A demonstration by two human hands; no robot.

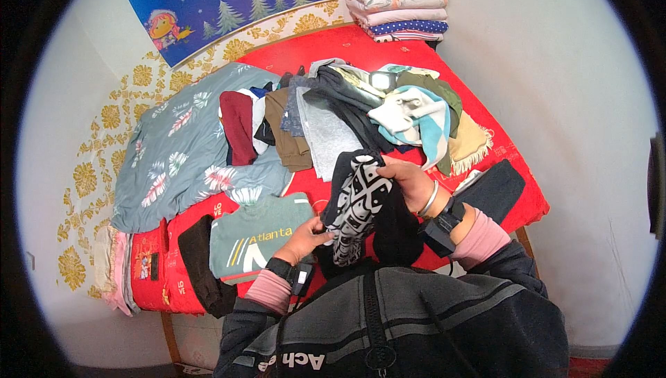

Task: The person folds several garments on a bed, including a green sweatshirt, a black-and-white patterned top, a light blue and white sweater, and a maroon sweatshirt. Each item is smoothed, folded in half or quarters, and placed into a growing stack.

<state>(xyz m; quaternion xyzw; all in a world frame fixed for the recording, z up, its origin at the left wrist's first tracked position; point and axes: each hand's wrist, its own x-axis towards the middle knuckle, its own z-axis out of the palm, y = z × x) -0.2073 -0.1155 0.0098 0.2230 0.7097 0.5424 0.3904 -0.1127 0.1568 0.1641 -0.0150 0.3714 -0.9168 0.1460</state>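
In front of my body hangs a black garment with a bold white pattern down one side; its exact kind I cannot make out. My left hand pinches its lower left edge between thumb and fingers. Higher up, my right hand grips the top right edge, so the cloth is held up between both hands. A folded green sweatshirt lies just beyond my left hand. Past the right wrist, dark folded cloth rests near the bed's right edge.
A red-covered bed carries a heap of mixed clothes, a blue-white striped cloth and a grey floral quilt. Dark folded trousers lie at the near left. Folded bedding is stacked at the far corner. Walls flank the bed.
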